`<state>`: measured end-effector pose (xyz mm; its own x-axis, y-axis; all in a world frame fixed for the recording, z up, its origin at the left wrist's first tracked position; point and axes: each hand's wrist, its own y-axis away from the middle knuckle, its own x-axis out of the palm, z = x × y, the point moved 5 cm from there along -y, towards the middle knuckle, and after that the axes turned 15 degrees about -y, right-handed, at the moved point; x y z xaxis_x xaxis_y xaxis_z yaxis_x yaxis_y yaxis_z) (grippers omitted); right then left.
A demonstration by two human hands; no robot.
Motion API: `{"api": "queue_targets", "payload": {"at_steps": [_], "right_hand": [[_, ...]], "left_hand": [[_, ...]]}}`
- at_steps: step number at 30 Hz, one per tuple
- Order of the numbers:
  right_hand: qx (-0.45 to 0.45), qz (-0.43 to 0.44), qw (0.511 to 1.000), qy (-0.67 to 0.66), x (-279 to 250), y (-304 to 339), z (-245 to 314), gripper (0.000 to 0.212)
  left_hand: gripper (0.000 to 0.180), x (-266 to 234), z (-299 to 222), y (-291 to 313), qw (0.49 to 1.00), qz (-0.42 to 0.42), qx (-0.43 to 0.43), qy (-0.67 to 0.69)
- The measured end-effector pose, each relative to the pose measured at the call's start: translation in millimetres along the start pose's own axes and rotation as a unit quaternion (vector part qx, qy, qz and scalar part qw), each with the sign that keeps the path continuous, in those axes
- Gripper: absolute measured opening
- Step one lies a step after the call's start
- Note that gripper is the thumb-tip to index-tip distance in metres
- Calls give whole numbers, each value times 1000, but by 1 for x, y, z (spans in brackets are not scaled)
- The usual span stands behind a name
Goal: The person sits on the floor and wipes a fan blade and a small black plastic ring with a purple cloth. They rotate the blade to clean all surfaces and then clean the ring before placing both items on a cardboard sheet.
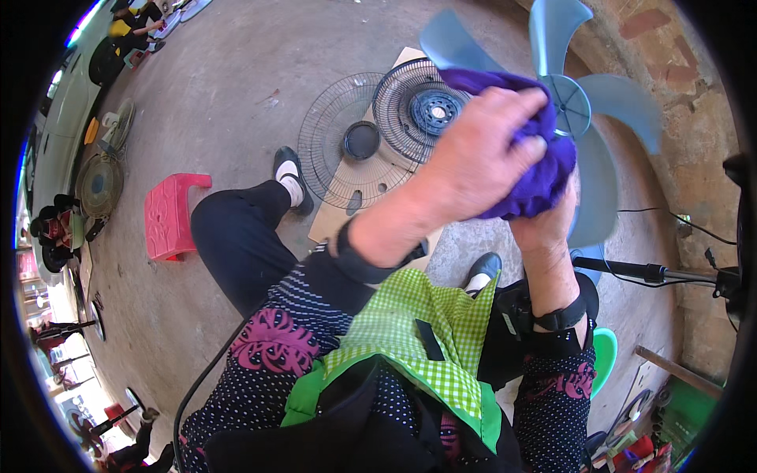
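A bunched purple cloth (516,189) lies against a translucent blue fan blade wheel (603,173), near its round hub. My left hand (489,150) is closed on the cloth from above, thumb and fingers bent around it. Below the bundle, my right hand (548,225) grips the cloth's underside beside a lower blade. Its fingers are mostly behind the fabric, so whether it also holds a blade cannot be seen. One blade is partly covered by the cloth; the others spread upward and right.
Black wire fan guards (323,126) and a dark round cap (362,140) lie on cardboard (335,225) ahead. A pink stool (167,217) stands left. A fan pole (631,270) with cables juts in from the right, near a brick wall (670,47). Another person (138,31) sits far left.
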<state>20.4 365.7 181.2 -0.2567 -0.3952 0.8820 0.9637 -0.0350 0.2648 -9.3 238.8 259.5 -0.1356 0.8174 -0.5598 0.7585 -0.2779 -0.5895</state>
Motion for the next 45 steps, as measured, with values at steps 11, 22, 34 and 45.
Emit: {"api": "queue_targets", "payload": {"at_steps": [11,22,34,45], "right_hand": [[45,25,995,-88,-24,-3,12,48],[60,-3,997,-53,-37,-1,-10,51],[53,-67,996,-3,-21,-5,2,48],[113,11,991,-73,-19,-1,-28,50]], "left_hand": [[27,50,-24,40,966,151,101,-186],[23,22,-2,85,942,263,103,-179],[21,-38,34,102,902,427,11,-59],[33,-51,4,27,979,72,-59,180]]}}
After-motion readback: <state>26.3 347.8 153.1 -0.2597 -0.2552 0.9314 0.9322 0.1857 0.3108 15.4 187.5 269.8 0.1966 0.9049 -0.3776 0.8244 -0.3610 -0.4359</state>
